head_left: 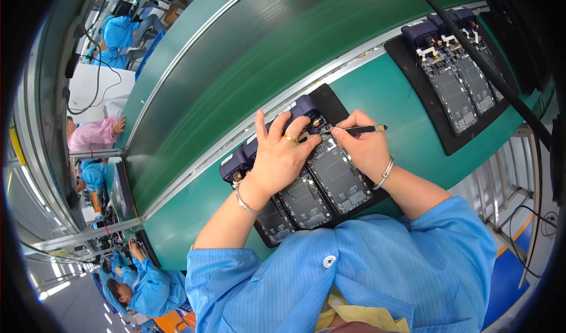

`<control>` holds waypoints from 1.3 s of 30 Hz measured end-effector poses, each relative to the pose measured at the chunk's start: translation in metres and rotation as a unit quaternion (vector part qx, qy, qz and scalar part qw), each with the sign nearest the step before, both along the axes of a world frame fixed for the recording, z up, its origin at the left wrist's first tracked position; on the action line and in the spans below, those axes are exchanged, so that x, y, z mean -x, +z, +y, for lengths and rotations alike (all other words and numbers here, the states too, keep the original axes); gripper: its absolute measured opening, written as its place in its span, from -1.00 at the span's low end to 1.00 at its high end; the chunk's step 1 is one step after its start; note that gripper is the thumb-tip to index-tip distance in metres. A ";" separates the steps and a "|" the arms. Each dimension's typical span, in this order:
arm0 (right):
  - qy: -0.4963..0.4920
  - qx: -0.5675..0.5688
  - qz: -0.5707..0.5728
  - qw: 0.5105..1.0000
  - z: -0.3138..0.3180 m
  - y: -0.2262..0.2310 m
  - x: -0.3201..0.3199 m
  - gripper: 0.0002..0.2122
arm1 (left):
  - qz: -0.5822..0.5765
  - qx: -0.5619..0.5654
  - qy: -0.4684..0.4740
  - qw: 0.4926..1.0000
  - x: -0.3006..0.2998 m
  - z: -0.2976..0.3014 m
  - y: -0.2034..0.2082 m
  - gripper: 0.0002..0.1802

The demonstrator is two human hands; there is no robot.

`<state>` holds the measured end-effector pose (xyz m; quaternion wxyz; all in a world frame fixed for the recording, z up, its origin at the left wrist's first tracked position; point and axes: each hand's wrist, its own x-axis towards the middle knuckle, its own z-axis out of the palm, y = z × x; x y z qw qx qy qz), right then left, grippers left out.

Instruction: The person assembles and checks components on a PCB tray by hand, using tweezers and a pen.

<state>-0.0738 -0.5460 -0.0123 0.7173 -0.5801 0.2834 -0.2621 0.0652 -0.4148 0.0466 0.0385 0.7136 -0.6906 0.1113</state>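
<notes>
Three long dark circuit boards, each joined to a dark blue housing at its far end, lie side by side on a black mat. My left hand [278,151] rests over the middle board [306,200], fingers spread, with its thumb and index fingertips at the upper end of the right board [341,177]. A slim black pen-like tool [368,129] is pinched in my right hand [364,150]. Its working end points at the small connectors just below the right housing [306,110], where my fingers partly cover it. The left board [274,222] is partly behind my left arm.
On the green bench [407,106], a second black mat [433,127] at the right holds similar boards with housings. A thick black cable [501,82] crosses above them. Beyond a metal rail runs a wide green belt [236,68]. Co-workers in blue [156,292] and pink [94,134] sit at left.
</notes>
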 end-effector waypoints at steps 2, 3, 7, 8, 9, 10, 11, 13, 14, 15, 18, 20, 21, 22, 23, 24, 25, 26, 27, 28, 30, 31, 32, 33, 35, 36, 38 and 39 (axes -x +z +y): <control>0.005 0.000 0.015 1.000 0.000 0.002 0.000 -0.86 | 0.014 -0.003 0.002 1.000 -0.001 0.001 0.000 -0.64; 0.004 0.000 0.015 1.000 0.000 0.002 0.000 -0.86 | 0.014 -0.004 0.002 1.000 -0.001 0.001 -0.001 -0.64; 0.004 -0.031 0.004 1.000 0.000 0.003 0.000 -0.86 | 0.017 -0.002 -0.009 1.000 -0.001 0.000 0.001 -0.66; 0.004 -0.027 0.008 1.000 0.000 0.003 0.000 -0.87 | 0.015 0.000 -0.013 1.000 -0.001 -0.001 0.002 -0.67; 0.004 -0.027 0.008 1.000 0.001 0.002 0.000 -0.87 | 0.016 0.000 -0.013 1.000 -0.002 -0.002 0.002 -0.67; 0.005 -0.006 0.013 1.000 0.000 0.001 0.000 -0.87 | 0.011 0.005 -0.021 1.000 -0.003 -0.003 0.002 -0.68; 0.005 0.015 0.019 1.000 0.001 0.001 0.000 -0.87 | 0.006 0.010 -0.029 1.000 -0.004 -0.003 0.002 -0.70; 0.001 0.000 0.003 1.000 0.001 0.001 0.001 -0.88 | 0.005 0.003 -0.031 1.000 -0.005 -0.008 0.003 -0.73; -0.003 -0.015 -0.012 1.000 0.002 0.001 0.001 -0.88 | 0.004 -0.003 -0.033 0.999 -0.005 -0.009 0.004 -0.76; -0.003 -0.015 -0.012 1.000 0.002 0.000 0.002 -0.88 | 0.004 -0.003 -0.033 0.999 -0.005 -0.009 0.005 -0.76; -0.003 -0.020 -0.027 0.999 0.001 0.000 0.004 -0.88 | 0.002 -0.013 -0.033 0.999 -0.005 -0.008 0.005 -0.76; 0.014 -0.017 -0.038 0.999 0.001 0.002 0.004 -0.88 | -0.001 -0.011 -0.031 0.999 -0.005 -0.006 0.004 -0.76; 0.012 -0.018 -0.037 0.999 0.001 0.001 0.004 -0.88 | 0.000 -0.012 -0.033 0.999 -0.005 -0.006 0.004 -0.76; 0.016 -0.007 -0.032 0.999 0.001 -0.001 0.003 -0.87 | -0.001 -0.010 -0.033 0.999 -0.004 -0.006 0.004 -0.76; 0.020 0.004 -0.027 0.999 0.001 -0.002 0.003 -0.87 | -0.001 -0.008 -0.032 0.999 -0.004 -0.007 0.004 -0.76; 0.023 0.003 -0.027 0.999 0.001 0.000 0.003 -0.87 | -0.001 -0.009 -0.030 1.000 -0.003 -0.006 0.004 -0.76; 0.021 0.011 -0.015 1.000 0.002 0.004 0.003 -0.87 | -0.003 -0.007 -0.033 0.999 -0.004 -0.006 0.003 -0.77; 0.019 0.019 -0.004 1.000 0.002 0.006 0.003 -0.87 | -0.004 -0.006 -0.035 0.999 -0.004 -0.006 0.003 -0.77; 0.021 0.019 -0.002 1.000 0.002 0.004 0.003 -0.87 | -0.002 -0.006 -0.033 0.999 -0.004 -0.006 0.002 -0.77; 0.017 0.057 0.002 0.998 0.003 0.000 0.002 -0.87 | 0.001 -0.003 -0.034 0.999 -0.004 -0.006 0.002 -0.78; 0.016 0.095 0.009 0.995 0.003 -0.001 0.001 -0.86 | 0.007 0.000 -0.034 0.999 -0.004 -0.006 0.001 -0.78; 0.015 0.086 0.016 0.996 0.004 0.001 0.000 -0.86 | 0.009 0.002 -0.034 0.999 -0.003 -0.007 0.002 -0.77; 0.014 0.076 0.023 0.997 0.005 0.002 0.000 -0.86 | 0.011 0.003 -0.034 0.999 -0.003 -0.006 0.001 -0.75; 0.016 0.079 0.023 0.996 0.004 0.002 -0.001 -0.86 | 0.011 0.006 -0.032 0.999 -0.004 -0.007 0.001 -0.75; 0.025 0.061 0.014 0.998 0.002 0.000 -0.002 -0.85 | 0.012 0.002 -0.036 0.999 -0.004 -0.006 0.001 -0.75; 0.028 0.065 0.013 0.997 0.000 0.000 -0.002 -0.85 | 0.011 0.005 -0.033 0.999 -0.004 -0.004 0.001 -0.75; 0.071 0.103 0.046 0.991 -0.005 0.000 -0.001 -0.87 | -0.008 0.022 -0.026 0.999 -0.003 0.001 0.003 -0.78; 0.073 0.104 0.046 0.991 -0.005 0.002 0.000 -0.87 | -0.008 0.023 -0.024 0.999 -0.001 0.005 0.005 -0.78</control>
